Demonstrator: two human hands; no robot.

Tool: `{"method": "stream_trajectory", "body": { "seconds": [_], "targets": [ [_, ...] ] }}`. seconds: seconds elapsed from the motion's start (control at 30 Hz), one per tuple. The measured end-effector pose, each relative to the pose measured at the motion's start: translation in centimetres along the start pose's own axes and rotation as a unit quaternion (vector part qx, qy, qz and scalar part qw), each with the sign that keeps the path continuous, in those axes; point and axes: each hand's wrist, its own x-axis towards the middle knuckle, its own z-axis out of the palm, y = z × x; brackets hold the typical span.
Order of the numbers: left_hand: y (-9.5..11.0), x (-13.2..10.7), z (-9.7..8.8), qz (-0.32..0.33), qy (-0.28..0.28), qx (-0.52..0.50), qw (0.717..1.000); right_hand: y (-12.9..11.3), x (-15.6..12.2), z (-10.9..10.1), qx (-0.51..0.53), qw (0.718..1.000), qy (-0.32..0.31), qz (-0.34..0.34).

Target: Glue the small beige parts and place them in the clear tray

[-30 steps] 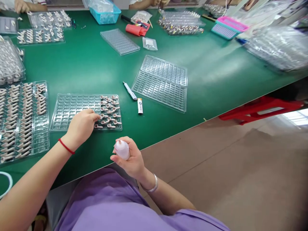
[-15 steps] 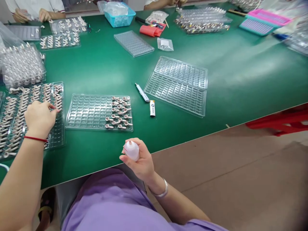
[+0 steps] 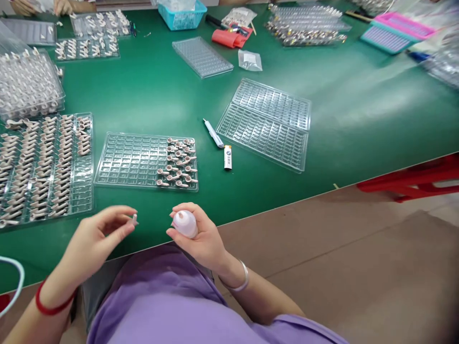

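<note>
My left hand (image 3: 98, 236) pinches a small pale pipe-shaped part (image 3: 134, 219) between thumb and fingertips, over the table's near edge. Wrapped in my right hand (image 3: 201, 236) is a whitish squeeze bottle (image 3: 185, 223), its tip tilted upward. The two hands are a short way apart. Beyond them lies a clear blister tray (image 3: 125, 160) whose right-hand columns hold several similar parts (image 3: 178, 157). At the left, a larger clear tray (image 3: 81, 193) carries slanted rows of these parts (image 3: 46, 162).
A white pen-like tool (image 3: 213, 134) and a lighter (image 3: 227, 157) lie right of the tray. Beyond are more clear trays (image 3: 265, 126) and a blue basket (image 3: 182, 16). Stacked filled trays (image 3: 30, 86) stand at left. Another person's hands (image 3: 43, 5) show at the far edge.
My left hand has come away from the large left tray with a small part, moving right and toward me. My right hand has shifted slightly left with the bottle.
</note>
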Motion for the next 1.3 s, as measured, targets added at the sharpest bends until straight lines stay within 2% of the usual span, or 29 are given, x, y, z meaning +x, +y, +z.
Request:
{"method": "stream_trajectory", "body": {
  "seconds": [0.07, 0.13, 0.27, 0.33, 0.5, 0.67, 0.8, 0.97, 1.3],
  "targets": [
    [-0.8, -1.5, 1.4, 0.0, -0.029, -0.02, 0.999, -0.4, -0.1, 0.4, 0.001, 1.0, -0.02, 0.005],
    [-1.4, -2.5, 2.1, 0.003, -0.033, -0.02, 0.999, -0.5, -0.2, 0.7, -0.001, 0.999, -0.046, 0.017],
    [-2.1, -3.5, 2.6, -0.005, -0.002, -0.025, 1.0, -0.3, -0.5, 0.7, 0.012, 0.992, -0.123, 0.039],
    [-2.3, -3.8, 2.7, -0.002, 0.011, -0.016, 1.0, -0.2, -0.7, 0.7, 0.019, 0.989, -0.141, 0.042],
    [-2.1, -4.1, 3.5, 0.052, 0.016, 0.018, 0.998, -0.1, -0.8, 1.3, 0.035, 0.991, -0.126, 0.015],
    [-1.3, -4.4, 4.0, 0.158, 0.026, 0.076, 0.984, -0.1, -0.7, 2.0, 0.074, 0.985, -0.154, -0.013],
    [-0.9, -4.6, 4.3, 0.203, 0.032, 0.102, 0.973, 0.0, -0.7, 2.0, 0.101, 0.98, -0.17, -0.024],
    [-1.0, -4.7, 4.2, 0.228, 0.03, 0.101, 0.968, 0.1, -0.8, 1.9, 0.123, 0.976, -0.182, -0.012],
    [-0.5, -4.6, 4.4, 0.244, 0.041, 0.103, 0.963, 0.1, -0.9, 2.1, 0.161, 0.97, -0.178, -0.03]
  ]
}}
